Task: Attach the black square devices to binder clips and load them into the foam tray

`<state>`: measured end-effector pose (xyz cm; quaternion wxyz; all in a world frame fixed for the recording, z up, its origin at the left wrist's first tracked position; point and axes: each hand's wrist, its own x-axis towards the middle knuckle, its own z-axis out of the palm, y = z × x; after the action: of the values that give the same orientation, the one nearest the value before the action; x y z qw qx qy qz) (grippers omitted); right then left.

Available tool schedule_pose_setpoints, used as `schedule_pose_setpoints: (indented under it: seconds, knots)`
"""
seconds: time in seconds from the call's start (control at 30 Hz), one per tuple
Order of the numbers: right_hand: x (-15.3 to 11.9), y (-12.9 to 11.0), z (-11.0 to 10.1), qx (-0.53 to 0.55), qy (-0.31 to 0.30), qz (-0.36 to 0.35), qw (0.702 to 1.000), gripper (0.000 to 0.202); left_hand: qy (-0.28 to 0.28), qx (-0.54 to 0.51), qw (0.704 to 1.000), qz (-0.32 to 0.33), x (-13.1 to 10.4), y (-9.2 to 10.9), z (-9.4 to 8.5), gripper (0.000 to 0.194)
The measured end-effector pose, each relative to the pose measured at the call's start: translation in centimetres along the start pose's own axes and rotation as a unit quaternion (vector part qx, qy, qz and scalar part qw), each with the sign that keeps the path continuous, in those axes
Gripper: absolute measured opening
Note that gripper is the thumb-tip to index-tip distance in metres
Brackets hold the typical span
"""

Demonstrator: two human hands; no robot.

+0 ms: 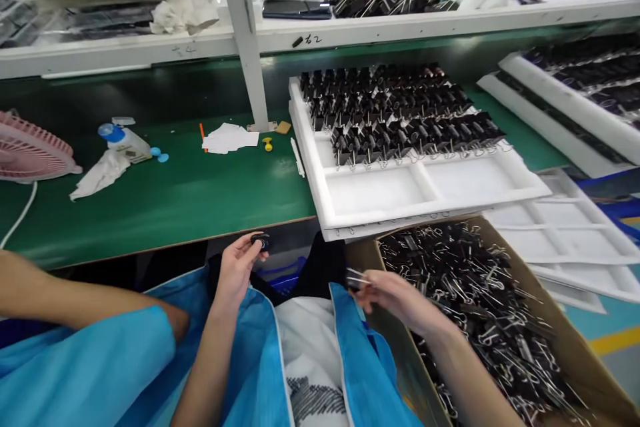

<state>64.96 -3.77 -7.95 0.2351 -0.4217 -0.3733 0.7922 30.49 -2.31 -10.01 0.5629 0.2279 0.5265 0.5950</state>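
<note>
Between the thumb and fingers of my left hand (pixel 240 263) is a small round black part (pixel 261 241), held just in front of the green bench's edge. My right hand (pixel 385 290) pinches a black binder clip (pixel 354 278) whose wire handles show; it is over my lap, beside the cardboard box. That box (pixel 590 373) holds many loose black binder clips (pixel 470 307). Behind it, a white foam tray (pixel 320 197) on the bench carries rows of black clips with round parts among them, and its front compartments are bare.
A co-worker's arm (pixel 90 303) reaches in at the left. On the green bench (pixel 240 193) are a pink fan (pixel 33 150), a bottle (pixel 127 143), paper (pixel 230 138) and a white pen (pixel 297 157). More foam trays (pixel 575 220) lie at the right. A metal post (pixel 245 33) stands behind.
</note>
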Motion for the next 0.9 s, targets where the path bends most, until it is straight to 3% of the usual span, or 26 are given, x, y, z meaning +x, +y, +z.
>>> schedule_pose_setpoints:
  seconds: [0.1, 0.23, 0.33, 0.43, 0.67, 0.9]
  knots:
    - [4.3, 1.6, 4.9, -0.024, -0.074, -0.049, 0.996, 0.041, -0.016, -0.029, 0.999, -0.034, -0.9, -1.0, 0.3, 0.036]
    - [8.8, 3.2, 7.6, 0.037, -0.056, -0.110, 0.992, 0.042, -0.015, -0.062, 0.996, -0.068, -1.9, -1.6, 0.4, 0.037]
    - [10.6, 4.3, 8.2, 0.120, -0.027, -0.119, 0.985, 0.053, -0.009, -0.095, 0.992, -0.087, -2.6, -1.5, 0.2, 0.038]
    - [11.4, 5.3, 8.6, 0.124, -0.002, -0.112, 0.986, 0.052, -0.007, -0.119, 0.988, -0.098, -3.0, -1.5, 0.2, 0.037]
    - [11.1, 6.4, 8.7, 0.038, 0.019, -0.189, 0.981, 0.051, 0.005, -0.100, 0.990, -0.099, -3.4, -2.0, 0.5, 0.038]
    - [11.3, 7.0, 8.6, -0.078, 0.073, -0.214, 0.971, 0.055, 0.041, 0.015, 0.996, -0.073, -3.3, -2.9, 0.4, 0.045]
